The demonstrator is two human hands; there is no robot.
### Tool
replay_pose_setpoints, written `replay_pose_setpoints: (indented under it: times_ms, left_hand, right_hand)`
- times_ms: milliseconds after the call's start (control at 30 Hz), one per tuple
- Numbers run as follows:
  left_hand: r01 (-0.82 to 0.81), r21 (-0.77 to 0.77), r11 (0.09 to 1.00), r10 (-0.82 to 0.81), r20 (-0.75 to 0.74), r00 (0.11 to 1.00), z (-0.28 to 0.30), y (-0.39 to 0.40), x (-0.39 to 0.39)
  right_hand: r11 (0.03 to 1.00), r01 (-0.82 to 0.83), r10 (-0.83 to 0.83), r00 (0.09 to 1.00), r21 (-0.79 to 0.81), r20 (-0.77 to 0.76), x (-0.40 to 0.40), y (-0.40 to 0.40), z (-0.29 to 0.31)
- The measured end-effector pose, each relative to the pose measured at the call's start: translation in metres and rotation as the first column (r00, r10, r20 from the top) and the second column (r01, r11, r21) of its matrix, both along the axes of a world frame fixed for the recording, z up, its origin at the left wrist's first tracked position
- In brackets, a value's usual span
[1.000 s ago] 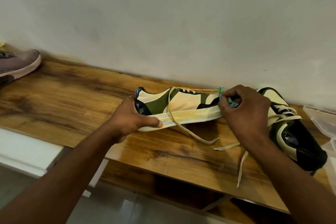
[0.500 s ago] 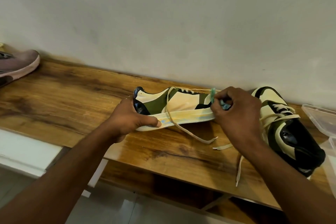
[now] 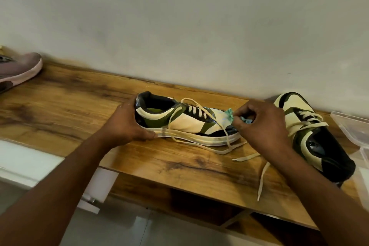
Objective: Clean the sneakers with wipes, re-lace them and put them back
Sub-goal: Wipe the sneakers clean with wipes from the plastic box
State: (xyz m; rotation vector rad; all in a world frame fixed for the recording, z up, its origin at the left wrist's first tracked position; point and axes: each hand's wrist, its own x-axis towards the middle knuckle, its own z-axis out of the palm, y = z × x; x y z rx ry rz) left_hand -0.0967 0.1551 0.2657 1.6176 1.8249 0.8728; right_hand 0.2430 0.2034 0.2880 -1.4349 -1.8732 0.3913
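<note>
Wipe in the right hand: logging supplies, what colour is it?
Light teal-green wipe, pinched in the right hand; head view.

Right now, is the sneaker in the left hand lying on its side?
No, the sneaker stands upright on its sole on the shelf, the left hand gripping its heel.

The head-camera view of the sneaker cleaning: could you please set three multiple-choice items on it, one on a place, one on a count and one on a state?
1. Where does the left hand hold the sneaker?
A. at its heel
B. at its toe
C. by its laces

2. How many green, cream and black sneakers are on the wooden shelf?
A. one
B. two
C. four

3. What does the right hand hold?
A. nothing
B. a brush
C. a crumpled blue-green wipe

Answers: 1 A, the fingers wrap the heel end. 2 B, a second sneaker lies at the right. 3 C, the fingertips pinch it at the toe.
</note>
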Motion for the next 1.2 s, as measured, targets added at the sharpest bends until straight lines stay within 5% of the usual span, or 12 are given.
replay_pose_setpoints:
  times_ms: [400, 600, 800, 1200]
  left_hand:
    - [-0.302, 0.231, 0.925, 0.314, -0.015, 0.949, -0.021, -0.001, 0.034]
    - [-0.420, 0.121, 0.899, 0.411, 0.097, 0.907, -0.023, -0.017, 0.092]
    - [-0.283, 0.111, 0.953, 0.279, 0.054, 0.959, -0.014, -0.040, 0.147]
    - [-0.011, 0.152, 0.988, 0.017, -0.037, 0.999, -0.030, -0.034, 0.145]
  right_hand:
    - [0.993, -0.077, 0.079, 0.997, -0.092, 0.026, -0.002, 0.002, 0.000]
    - [0.985, -0.064, 0.052, 0.996, -0.160, -0.074, 0.000, 0.006, 0.003]
    - [0.997, 0.059, -0.061, 0.998, -0.056, -0.028, 0.012, 0.018, -0.001]
    - [0.954, -0.163, 0.200, 0.971, -0.252, 0.129, 0.001, -0.003, 0.010]
